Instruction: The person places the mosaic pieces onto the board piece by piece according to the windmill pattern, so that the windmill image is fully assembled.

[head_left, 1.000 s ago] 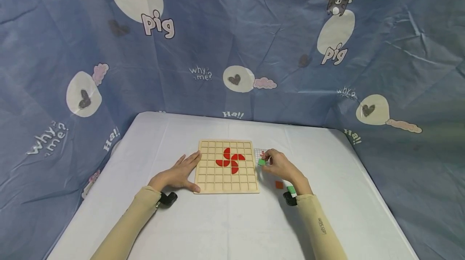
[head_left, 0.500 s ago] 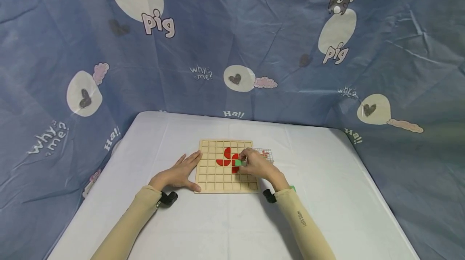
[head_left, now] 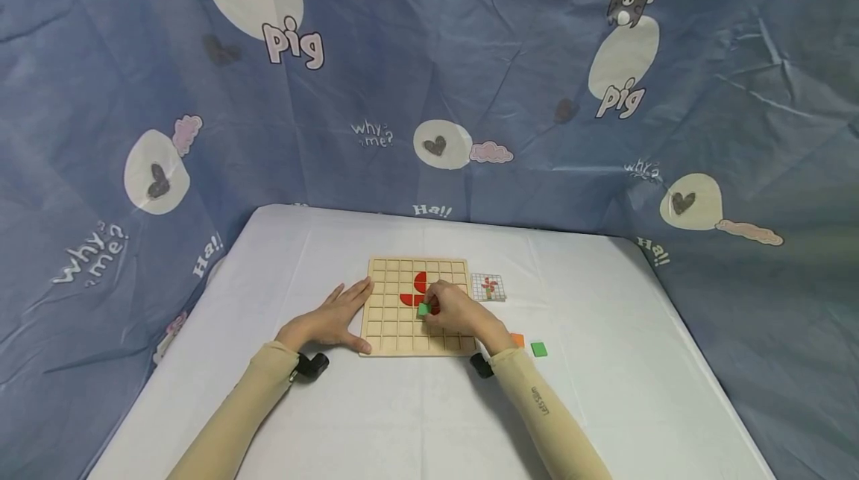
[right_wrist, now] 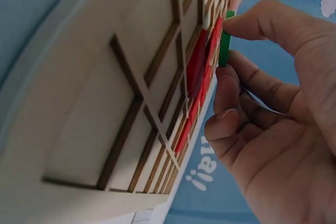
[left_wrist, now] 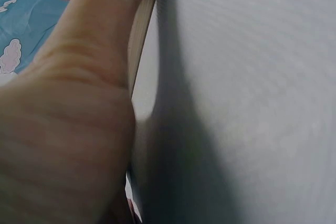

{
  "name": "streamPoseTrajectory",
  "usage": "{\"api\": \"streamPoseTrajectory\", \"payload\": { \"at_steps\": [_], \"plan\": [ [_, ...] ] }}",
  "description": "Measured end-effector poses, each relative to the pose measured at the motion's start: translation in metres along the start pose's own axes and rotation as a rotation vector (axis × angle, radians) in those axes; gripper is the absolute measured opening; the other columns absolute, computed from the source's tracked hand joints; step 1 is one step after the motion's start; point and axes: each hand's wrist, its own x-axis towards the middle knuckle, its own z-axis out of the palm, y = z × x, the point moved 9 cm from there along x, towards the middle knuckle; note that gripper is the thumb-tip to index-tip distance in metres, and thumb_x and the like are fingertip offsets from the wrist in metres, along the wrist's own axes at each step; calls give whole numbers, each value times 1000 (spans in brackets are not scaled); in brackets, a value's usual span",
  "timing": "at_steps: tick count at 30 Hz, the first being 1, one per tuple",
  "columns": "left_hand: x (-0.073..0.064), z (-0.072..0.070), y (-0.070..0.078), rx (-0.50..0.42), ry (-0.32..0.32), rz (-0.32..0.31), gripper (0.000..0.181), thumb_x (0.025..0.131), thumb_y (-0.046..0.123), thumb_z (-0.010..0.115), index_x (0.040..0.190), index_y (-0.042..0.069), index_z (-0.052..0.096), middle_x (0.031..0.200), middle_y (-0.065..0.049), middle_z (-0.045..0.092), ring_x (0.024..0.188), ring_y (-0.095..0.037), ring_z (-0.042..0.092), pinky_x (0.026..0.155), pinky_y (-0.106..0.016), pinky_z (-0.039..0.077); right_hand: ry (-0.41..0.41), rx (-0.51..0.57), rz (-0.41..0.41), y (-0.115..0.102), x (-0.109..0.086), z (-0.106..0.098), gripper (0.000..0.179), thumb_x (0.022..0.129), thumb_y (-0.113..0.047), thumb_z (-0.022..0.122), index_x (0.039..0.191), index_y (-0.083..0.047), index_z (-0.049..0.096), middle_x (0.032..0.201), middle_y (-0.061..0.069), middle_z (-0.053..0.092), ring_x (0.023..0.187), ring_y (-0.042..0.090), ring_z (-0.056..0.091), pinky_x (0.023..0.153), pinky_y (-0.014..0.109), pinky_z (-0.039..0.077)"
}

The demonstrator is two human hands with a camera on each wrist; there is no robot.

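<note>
A wooden grid board lies on the white table, with red curved tiles set in its middle cells. My left hand rests spread along the board's left edge, fingers straight and touching it. Over the board's middle, my right hand pinches a green square tile between thumb and fingers. The right wrist view shows this green tile on edge, just above the grid by the red tiles. Some red tiles are partly hidden behind the right hand in the head view.
Right of the board lies a small gridded card printed with a red pinwheel. Nearer the right forearm are an orange tile, partly covered by it, and another green tile. A blue patterned cloth hangs behind the table.
My right hand has carried the green tile left, from over the card to the middle of the board. The card, orange tile and loose green tile show again. My left hand stays put.
</note>
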Motion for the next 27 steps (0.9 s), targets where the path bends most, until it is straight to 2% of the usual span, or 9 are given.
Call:
{"api": "streamPoseTrajectory", "payload": {
  "at_steps": [10, 20, 27],
  "plan": [
    [0, 0, -2, 3, 2, -4, 131, 66, 70, 72, 154, -1, 6, 163, -17, 1, 150, -35, 4, 121, -55, -3, -15, -94, 2, -1, 3, 8, 26, 86, -25, 72, 106, -11, 63, 104, -2, 60, 91, 10, 53, 78, 24, 50],
    [1, 3, -4, 1, -18, -19, 132, 65, 72, 71, 155, 2, 3, 163, -13, -2, 151, -31, 1, 122, -52, -4, -38, -102, 5, 0, 2, 10, 26, 88, -28, 70, 107, -13, 63, 105, -3, 60, 97, 11, 54, 84, 27, 51],
    [0, 2, -4, 8, -11, -16, 132, 65, 72, 71, 155, 2, 4, 163, -14, -2, 151, -31, 2, 122, -53, -4, -45, -86, 1, -1, 3, 9, 24, 88, -27, 70, 107, -12, 63, 104, -3, 60, 96, 11, 53, 84, 27, 51]
  ]
}}
